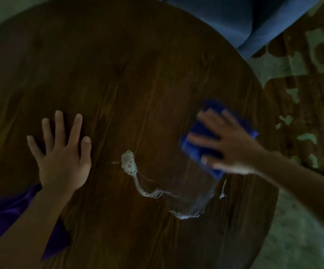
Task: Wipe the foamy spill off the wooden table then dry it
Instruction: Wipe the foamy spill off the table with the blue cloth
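A round dark wooden table fills the view. White foam lies near its front middle, with a thin foamy trail curving right to a second patch; the wood between looks wet and smeared. My right hand presses flat, fingers spread, on a blue cloth just right of and beyond the foam; the hand is motion-blurred. My left hand rests flat on the table with fingers apart, left of the foam, holding nothing.
A purple cloth lies at the table's front left edge under my left forearm. A blue upholstered seat stands beyond the table. A patterned rug covers the floor at the right.
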`<control>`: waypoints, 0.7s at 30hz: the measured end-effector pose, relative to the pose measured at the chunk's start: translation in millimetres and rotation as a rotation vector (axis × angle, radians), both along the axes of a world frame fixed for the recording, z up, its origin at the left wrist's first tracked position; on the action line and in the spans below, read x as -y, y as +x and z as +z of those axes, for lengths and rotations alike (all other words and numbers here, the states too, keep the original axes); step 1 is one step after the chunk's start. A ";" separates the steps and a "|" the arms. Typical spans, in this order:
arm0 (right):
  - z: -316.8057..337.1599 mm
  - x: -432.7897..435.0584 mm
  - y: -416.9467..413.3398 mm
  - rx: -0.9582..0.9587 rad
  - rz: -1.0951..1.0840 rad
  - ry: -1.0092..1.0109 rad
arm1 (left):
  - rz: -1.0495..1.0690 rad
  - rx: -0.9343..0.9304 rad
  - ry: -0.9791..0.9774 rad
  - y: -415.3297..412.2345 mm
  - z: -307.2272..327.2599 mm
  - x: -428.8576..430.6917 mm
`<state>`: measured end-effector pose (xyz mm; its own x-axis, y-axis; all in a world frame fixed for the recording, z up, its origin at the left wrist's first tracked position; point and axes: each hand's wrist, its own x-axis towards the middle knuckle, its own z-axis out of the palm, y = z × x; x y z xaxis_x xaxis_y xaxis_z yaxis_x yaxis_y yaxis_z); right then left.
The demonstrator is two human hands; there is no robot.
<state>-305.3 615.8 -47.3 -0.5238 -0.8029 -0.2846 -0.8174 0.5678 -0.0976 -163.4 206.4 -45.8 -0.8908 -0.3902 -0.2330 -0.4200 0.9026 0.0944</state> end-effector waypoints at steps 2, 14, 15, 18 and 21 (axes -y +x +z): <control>-0.1 1.5 -37.2 -0.009 -0.493 -0.025 | 0.000 -0.007 -0.003 0.9 0.0 -0.9; -0.7 8.7 8.2 -0.007 -0.168 0.030 | 0.006 -0.010 0.020 0.9 -3.2 -0.1; -0.3 -8.9 11.6 -0.012 -0.357 0.011 | 0.006 -0.009 0.019 1.1 -2.9 0.2; -0.9 -38.5 55.5 0.007 -0.667 0.014 | -0.004 0.000 0.019 1.3 -2.7 1.3; -1.4 -34.5 131.4 0.029 -0.738 0.004 | 0.005 0.015 0.024 1.3 -1.2 1.5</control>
